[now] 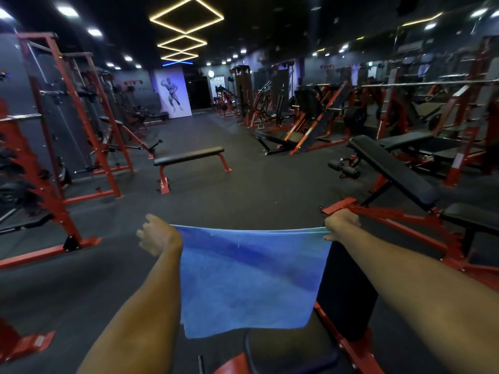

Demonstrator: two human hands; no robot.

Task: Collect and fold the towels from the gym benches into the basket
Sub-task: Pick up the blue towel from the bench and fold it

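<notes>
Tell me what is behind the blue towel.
A black bench shows past the right edge of the towel and below it; dark floor shows on its left. Whatever lies directly behind the cloth is covered.

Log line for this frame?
left hand: holds towel corner | right hand: holds other corner | towel: hangs spread between hands

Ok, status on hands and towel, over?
Left hand and right hand each hold a top corner. Blue towel hangs spread between them, over a bench pad. No basket in view.
</notes>
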